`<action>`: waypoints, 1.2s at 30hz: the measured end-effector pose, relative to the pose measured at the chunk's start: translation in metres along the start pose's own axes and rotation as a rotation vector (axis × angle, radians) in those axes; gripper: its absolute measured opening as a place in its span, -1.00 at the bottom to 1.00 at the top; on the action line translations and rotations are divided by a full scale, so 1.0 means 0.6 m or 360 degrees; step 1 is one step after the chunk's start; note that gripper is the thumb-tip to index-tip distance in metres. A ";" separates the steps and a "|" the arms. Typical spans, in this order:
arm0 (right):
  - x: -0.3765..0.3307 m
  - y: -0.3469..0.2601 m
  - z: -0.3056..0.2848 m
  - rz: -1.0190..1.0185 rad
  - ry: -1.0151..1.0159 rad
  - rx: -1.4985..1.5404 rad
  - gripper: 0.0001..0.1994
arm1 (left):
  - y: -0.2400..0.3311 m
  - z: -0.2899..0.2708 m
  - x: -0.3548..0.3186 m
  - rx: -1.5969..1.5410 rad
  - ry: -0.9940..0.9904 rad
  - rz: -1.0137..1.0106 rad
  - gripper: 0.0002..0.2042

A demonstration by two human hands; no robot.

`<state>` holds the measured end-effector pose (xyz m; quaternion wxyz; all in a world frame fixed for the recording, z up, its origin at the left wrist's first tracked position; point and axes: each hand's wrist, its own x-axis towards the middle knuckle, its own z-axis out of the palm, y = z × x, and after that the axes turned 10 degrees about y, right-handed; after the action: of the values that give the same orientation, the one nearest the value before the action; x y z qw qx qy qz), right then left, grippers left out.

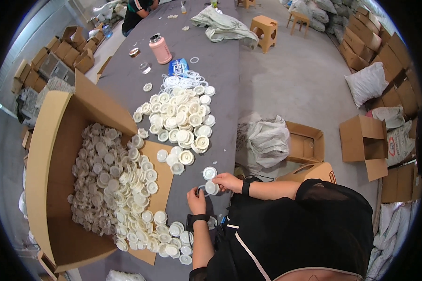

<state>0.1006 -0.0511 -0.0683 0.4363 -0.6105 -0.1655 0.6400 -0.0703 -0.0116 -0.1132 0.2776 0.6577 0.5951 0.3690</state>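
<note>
Had a black top (295, 229) closest, just behind the fingers (220, 180). Pinched one white cap (212, 188) with the right hand (230, 182), plus seemingly one thin ring (201, 188) with the left hand (197, 202), probably close together for easy two-handed handling. Had one loose cap (210, 173) on the bench (218, 93) just beyond, and one open carton (56, 201) to their left, tipped likely for easy reach. Couldn't count the heaped caps (180, 114), tbh.

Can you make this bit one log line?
left hand: holding white ring; right hand: holding white cap; table: loose caps, ring pile; nearby: open carton of caps
</note>
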 end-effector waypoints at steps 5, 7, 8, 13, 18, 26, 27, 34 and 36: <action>-0.010 0.023 -0.038 -0.0003 0.0139 0.0062 -0.79 | 0.030 -0.005 0.010 0.0743 -0.0203 0.0253 -0.89; -0.014 0.028 -0.039 0.0011 0.0175 0.0156 -0.79 | 0.020 -0.010 0.013 0.0536 -0.0275 0.0027 -0.85; -0.012 0.029 -0.039 0.0016 0.0177 0.0157 -0.79 | -0.001 -0.007 0.011 0.0185 -0.0219 -0.0116 -0.86; -0.014 0.011 -0.024 -0.0114 0.0132 0.0082 -0.81 | 0.043 -0.034 -0.003 -0.1122 -0.0018 -0.1186 -0.89; -0.036 -0.002 0.015 0.0093 -0.0093 0.0339 -0.86 | 0.117 -0.064 -0.022 -0.0701 0.0311 -0.0328 -0.89; -0.055 -0.025 0.032 0.0221 -0.0318 0.0778 -0.85 | 0.162 -0.084 -0.035 -0.0085 0.0218 0.0602 -0.87; -0.054 -0.027 0.031 0.0245 -0.0356 0.0873 -0.85 | 0.165 -0.085 -0.033 -0.0024 0.0216 0.0704 -0.86; -0.076 -0.022 0.048 -0.0089 -0.0284 0.0621 -0.84 | 0.166 -0.088 -0.053 -0.0250 0.0238 0.0547 -0.87; -0.089 -0.029 0.055 -0.0134 -0.0190 0.0496 -0.83 | 0.178 -0.090 -0.058 -0.0501 0.0245 0.0196 -0.90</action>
<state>0.0698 -0.0713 -0.0144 0.5415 -0.4890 -0.1154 0.6740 -0.0532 -0.0647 -0.0017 0.3076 0.6112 0.5081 0.5231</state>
